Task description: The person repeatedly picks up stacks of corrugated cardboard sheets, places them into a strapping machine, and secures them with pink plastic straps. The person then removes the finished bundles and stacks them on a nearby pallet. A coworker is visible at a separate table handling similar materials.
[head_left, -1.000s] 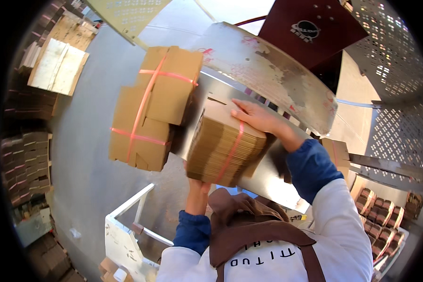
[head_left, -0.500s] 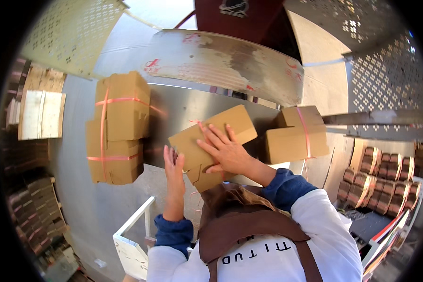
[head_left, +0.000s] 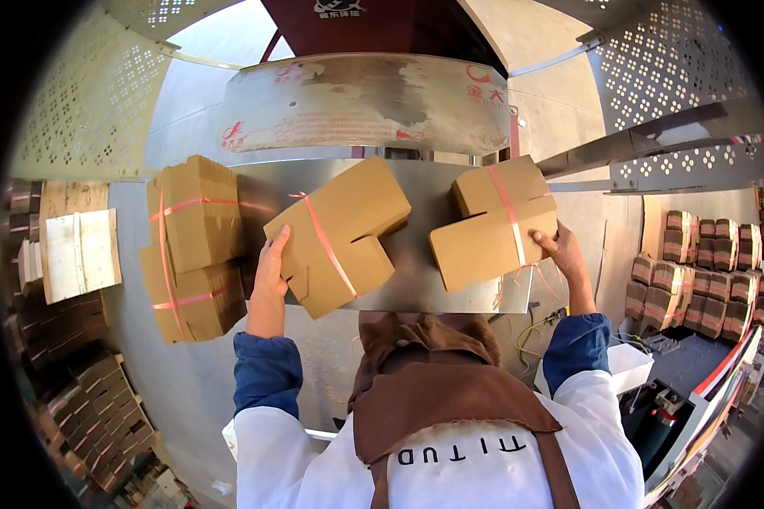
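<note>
Two strapped bundles of folded brown cardboard lie side by side before me, each stepped in outline with a pink strap across it. My left hand (head_left: pixel 271 273) grips the left edge of the middle bundle (head_left: pixel 335 233), its fingers partly hidden against the side. At the right edge of the right bundle (head_left: pixel 475 246), my right hand (head_left: pixel 564 253) is closed, thumb on top and fingers out of sight beneath. Both bundles rest tilted on a shiny metal table (head_left: pixel 433 182). Loose strap ends hang below the right bundle near that hand.
At the left stands a taller pile of strapped cardboard (head_left: pixel 199 220). A scuffed metal panel (head_left: pixel 356 97) spans the far side, with a dark red machine (head_left: pixel 382 30) beyond. Perforated guards (head_left: pixel 666 76) flank both sides. More cardboard stacks (head_left: pixel 696 280) stand at the right.
My right hand has left the middle bundle and now holds the right one. The middle bundle has turned, its strap showing lengthwise across the top. My left hand has come against its edge.
</note>
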Demonstrator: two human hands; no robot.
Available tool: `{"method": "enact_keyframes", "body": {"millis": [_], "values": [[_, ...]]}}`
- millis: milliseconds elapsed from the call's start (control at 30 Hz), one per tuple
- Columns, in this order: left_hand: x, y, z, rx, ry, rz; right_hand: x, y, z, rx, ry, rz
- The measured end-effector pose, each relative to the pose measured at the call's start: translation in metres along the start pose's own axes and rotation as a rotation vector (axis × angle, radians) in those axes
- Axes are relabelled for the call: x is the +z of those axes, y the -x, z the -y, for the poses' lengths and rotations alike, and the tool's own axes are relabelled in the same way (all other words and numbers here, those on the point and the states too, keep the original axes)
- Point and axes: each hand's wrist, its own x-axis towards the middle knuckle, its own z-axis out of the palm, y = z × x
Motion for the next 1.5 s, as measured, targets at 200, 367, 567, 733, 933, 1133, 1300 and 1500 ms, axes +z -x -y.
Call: {"method": "enact_keyframes", "body": {"millis": [200, 367, 567, 733, 933, 1133, 1300, 1500], "values": [[0.024, -0.003, 0.003, -0.038, 0.001, 0.086, 0.019, 0.016, 0.009, -0.045, -0.023, -0.048], [0.053, 0.010, 0.007, -0.003, -0.054, 0.107, 0.027, 0.015, -0.004, 0.004, -0.063, -0.086], [0.066, 0.019, 0.014, 0.033, -0.136, 0.162, 0.033, 0.017, -0.007, -0.015, -0.096, -0.120], [0.107, 0.010, 0.010, -0.016, -0.177, 0.220, 0.024, 0.028, -0.016, 0.001, -0.168, -0.132], [0.102, -0.002, 0.015, 0.041, -0.020, 0.266, 0.003, 0.031, -0.034, -0.057, -0.256, -0.056], [0.067, 0.035, 0.075, 0.004, 0.034, 0.109, 0.005, 0.049, -0.029, 0.138, -0.053, 0.058], [0.071, -0.005, 0.038, 0.067, -0.061, 0.084, 0.033, 0.020, -0.008, 0.123, 0.006, -0.039], [0.101, -0.071, -0.029, 0.112, -0.103, 0.182, 0.049, -0.057, 0.014, 0.064, -0.106, -0.091]]}}
